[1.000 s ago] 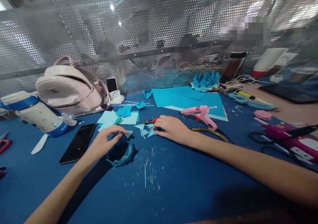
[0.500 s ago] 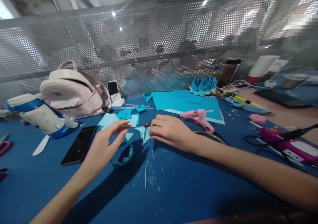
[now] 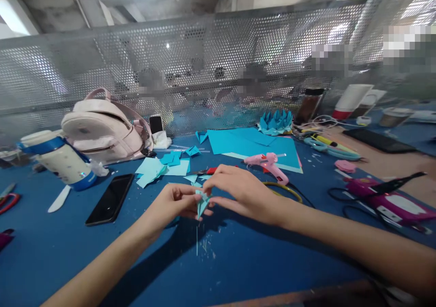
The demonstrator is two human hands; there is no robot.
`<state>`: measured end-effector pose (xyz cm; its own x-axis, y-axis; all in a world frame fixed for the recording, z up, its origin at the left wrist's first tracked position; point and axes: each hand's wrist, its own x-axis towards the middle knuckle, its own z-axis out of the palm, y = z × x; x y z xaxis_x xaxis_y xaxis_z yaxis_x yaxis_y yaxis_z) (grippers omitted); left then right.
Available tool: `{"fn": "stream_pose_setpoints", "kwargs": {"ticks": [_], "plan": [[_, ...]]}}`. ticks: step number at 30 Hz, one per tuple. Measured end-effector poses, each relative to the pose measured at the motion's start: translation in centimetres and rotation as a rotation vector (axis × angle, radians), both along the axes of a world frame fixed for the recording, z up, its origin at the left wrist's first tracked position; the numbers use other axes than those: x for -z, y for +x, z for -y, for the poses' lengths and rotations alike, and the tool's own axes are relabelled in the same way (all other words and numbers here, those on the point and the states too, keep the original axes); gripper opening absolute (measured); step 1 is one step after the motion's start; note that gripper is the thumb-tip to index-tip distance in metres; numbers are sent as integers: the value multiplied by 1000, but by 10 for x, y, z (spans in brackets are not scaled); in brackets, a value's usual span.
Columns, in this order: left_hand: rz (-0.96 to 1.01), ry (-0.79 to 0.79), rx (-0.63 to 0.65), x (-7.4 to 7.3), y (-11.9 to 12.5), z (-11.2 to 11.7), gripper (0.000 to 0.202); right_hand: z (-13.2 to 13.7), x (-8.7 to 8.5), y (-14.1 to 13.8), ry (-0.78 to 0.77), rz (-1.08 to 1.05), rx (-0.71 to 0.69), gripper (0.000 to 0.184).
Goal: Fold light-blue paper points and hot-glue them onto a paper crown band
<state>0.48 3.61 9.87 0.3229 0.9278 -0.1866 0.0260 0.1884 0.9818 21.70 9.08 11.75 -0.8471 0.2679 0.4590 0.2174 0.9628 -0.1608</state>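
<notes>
Both hands meet over the blue table around a small folded piece of light-blue paper (image 3: 202,204). My left hand (image 3: 177,201) pinches it from the left, thumb on the near face. From the right, my right hand (image 3: 240,193) grips its upper edge with the fingertips. Behind them lie scissors (image 3: 213,170) with red handles, partly hidden by the right hand, and light-blue paper offcuts. Just beyond the left hand are cut squares of blue paper (image 3: 151,168). A folded blue paper ring is mostly covered by the left hand.
A pink glue gun (image 3: 267,164) rests by large blue paper sheets (image 3: 235,141). A blue paper lotus (image 3: 275,122) stands behind. On the left are a phone (image 3: 109,199), a bottle (image 3: 63,161), a white plastic knife (image 3: 59,199) and a backpack (image 3: 102,130). A magenta device (image 3: 388,200) lies right.
My right hand has picked up the folded paper piece from the table and brought it nearer. My left hand has moved right and closed on it too. The scissors' red handles now show.
</notes>
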Motion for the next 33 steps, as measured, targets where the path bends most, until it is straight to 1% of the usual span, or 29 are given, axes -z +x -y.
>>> {"fn": "stream_pose_setpoints", "kwargs": {"ticks": [2,4,7,9,12,16,19,21,25,29,33], "plan": [[44,-5,17,1,1,1,38,0,0,1,-23,-15,-19,13],[85,-8,20,2,2,3,35,-1,1,1,24,-9,-49,15],[112,-6,-7,3,4,5,32,-1,4,1,84,5,-56,21],[115,-3,-29,4,5,6,30,1,5,0,47,-6,-45,19],[98,8,-67,6,7,7,29,3,5,-1,-122,-78,11,10],[-34,88,-88,7,9,6,34,4,7,-5,-458,-115,115,20],[-129,149,-89,8,12,5,37,2,9,-10,-698,-88,120,15],[-145,164,-104,9,13,6,37,1,11,-12,-795,-87,110,14],[-151,180,-120,9,17,12,35,-1,15,-13,-912,-86,86,17],[-112,168,-93,9,19,17,34,0,16,-10,-920,-103,91,15],[-85,121,-76,13,20,18,33,0,17,-6,-955,-139,105,15]]}}
